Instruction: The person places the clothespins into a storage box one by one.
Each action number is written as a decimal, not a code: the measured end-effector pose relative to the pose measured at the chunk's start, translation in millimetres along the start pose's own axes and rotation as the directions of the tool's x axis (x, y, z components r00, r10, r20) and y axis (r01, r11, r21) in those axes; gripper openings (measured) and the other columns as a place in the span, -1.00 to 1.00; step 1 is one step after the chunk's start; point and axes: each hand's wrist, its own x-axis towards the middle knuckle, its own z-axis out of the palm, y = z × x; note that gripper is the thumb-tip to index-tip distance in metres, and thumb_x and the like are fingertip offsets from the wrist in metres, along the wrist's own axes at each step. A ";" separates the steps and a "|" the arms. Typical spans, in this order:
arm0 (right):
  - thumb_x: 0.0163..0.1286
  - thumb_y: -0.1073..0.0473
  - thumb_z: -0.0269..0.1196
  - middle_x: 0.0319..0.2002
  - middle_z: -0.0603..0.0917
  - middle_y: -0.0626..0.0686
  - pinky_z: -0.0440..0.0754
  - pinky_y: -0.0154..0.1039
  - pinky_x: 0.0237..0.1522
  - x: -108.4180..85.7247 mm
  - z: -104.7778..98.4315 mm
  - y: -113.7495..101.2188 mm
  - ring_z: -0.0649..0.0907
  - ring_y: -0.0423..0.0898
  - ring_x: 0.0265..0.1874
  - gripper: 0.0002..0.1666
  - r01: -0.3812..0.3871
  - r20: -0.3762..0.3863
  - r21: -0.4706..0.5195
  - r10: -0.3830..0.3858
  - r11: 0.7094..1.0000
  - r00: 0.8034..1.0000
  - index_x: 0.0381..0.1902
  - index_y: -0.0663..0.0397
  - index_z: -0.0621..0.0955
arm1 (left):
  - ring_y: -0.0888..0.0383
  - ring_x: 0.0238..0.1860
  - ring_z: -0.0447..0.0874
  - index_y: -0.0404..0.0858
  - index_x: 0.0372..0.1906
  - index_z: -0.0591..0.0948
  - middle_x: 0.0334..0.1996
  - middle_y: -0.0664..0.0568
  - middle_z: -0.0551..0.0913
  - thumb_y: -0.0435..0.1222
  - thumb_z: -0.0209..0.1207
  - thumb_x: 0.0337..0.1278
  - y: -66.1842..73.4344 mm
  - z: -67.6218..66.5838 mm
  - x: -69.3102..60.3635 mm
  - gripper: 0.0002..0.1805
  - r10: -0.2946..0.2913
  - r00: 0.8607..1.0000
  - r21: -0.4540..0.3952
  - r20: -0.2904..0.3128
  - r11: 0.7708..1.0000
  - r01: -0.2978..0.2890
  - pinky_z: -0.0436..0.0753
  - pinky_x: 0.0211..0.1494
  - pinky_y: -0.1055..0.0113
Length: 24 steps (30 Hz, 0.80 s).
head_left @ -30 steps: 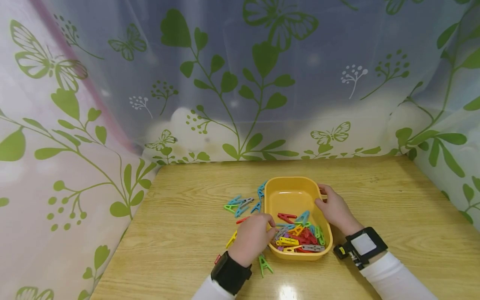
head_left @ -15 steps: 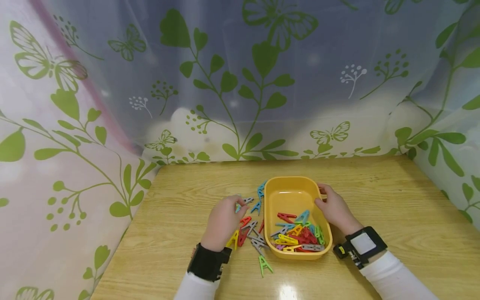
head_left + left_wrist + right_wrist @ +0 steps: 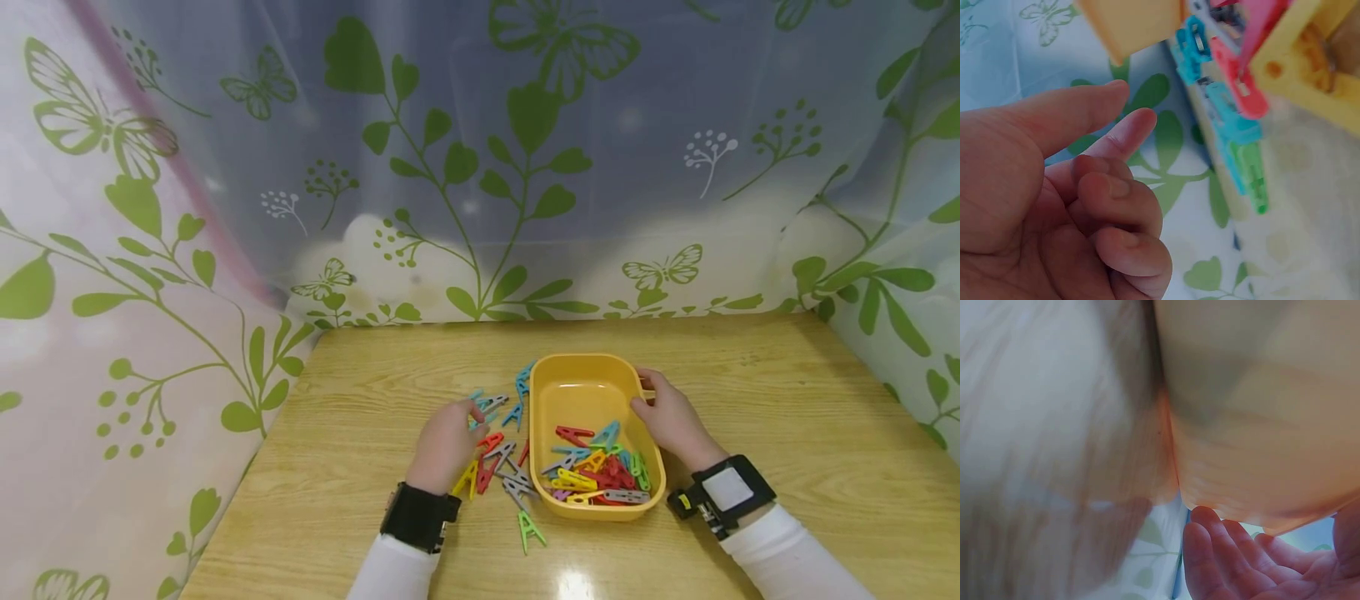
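My left hand [image 3: 444, 446] hovers over the clothespins left of the yellow plastic tub, palm turned inward. In the left wrist view the left hand [image 3: 1085, 194] holds nothing; thumb and index finger reach forward, apart, and the other fingers bend loosely. Closest to its fingertips are blue and grey clothespins [image 3: 492, 403], partly hidden by the hand. My right hand [image 3: 672, 421] grips the tub [image 3: 585, 367] at its right rim, thumb over the edge. In the right wrist view its fingers [image 3: 1204, 556] lie along the outer wall. Mixed-colour clothespins [image 3: 600, 475] fill the tub's near half.
Between left hand and tub lie red [image 3: 486, 475], grey [image 3: 516, 487] and yellow clothespins [image 3: 467, 479]. A green clothespin [image 3: 528, 531] is nearest the front, and blue ones [image 3: 523, 379] lie by the tub's far left corner. A patterned curtain [image 3: 480, 283] borders the wooden table [image 3: 360, 417].
My left hand has moved from the tub's left rim out to the far-left clothespins. Since half a second ago it has barely shifted. The right hand and tub have stayed put.
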 end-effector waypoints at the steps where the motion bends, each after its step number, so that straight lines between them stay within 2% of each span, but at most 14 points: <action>1: 0.61 0.22 0.02 0.35 0.38 0.50 0.65 0.19 0.12 0.1 0.1 0.4 0.56 0.41 0.20 -0.33 0.001 0.000 0.002 -0.001 1.000 1.000 0.53 0.42 0.16 | 0.21 -0.68 0.25 -0.23 -0.21 0.68 -0.55 0.08 0.57 -0.27 0.31 0.34 -1.3 2.1 0.6 -0.90 -0.007 1.000 0.005 0.008 1.000 0.007 0.26 -0.55 0.36; 9: 0.62 0.23 0.01 0.36 0.37 0.49 0.64 0.20 0.15 0.5 0.7 -0.3 0.55 0.40 0.21 -0.34 -0.006 0.003 0.007 0.006 1.000 1.000 0.54 0.41 0.16 | 0.18 -0.65 0.32 -0.24 -0.28 0.66 -0.50 0.03 0.60 -0.31 0.30 0.32 -10.2 13.1 3.9 -0.92 -0.056 0.997 0.026 0.052 0.998 0.055 0.29 -0.54 0.33; 17: 0.62 0.22 0.02 0.36 0.37 0.50 0.64 0.20 0.14 -0.1 -0.3 -1.3 0.55 0.40 0.21 -0.34 -0.008 0.003 0.007 0.008 1.000 1.000 0.53 0.42 0.16 | 0.14 -0.54 0.45 -0.20 -0.42 0.64 -0.48 0.03 0.65 -0.34 0.31 0.28 -14.9 17.4 5.1 -0.86 -0.035 0.997 0.094 0.068 0.995 0.029 0.39 -0.46 0.31; 24: 0.62 0.22 0.02 0.36 0.37 0.50 0.65 0.19 0.13 -0.9 -1.3 -1.1 0.55 0.40 0.21 -0.33 -0.010 0.005 0.007 0.010 1.000 1.000 0.53 0.43 0.16 | 0.14 -0.53 0.45 -0.19 -0.44 0.62 -0.48 0.04 0.63 -0.33 0.33 0.29 -15.3 20.1 5.7 -0.82 -0.054 0.995 0.121 0.088 0.992 0.043 0.40 -0.46 0.31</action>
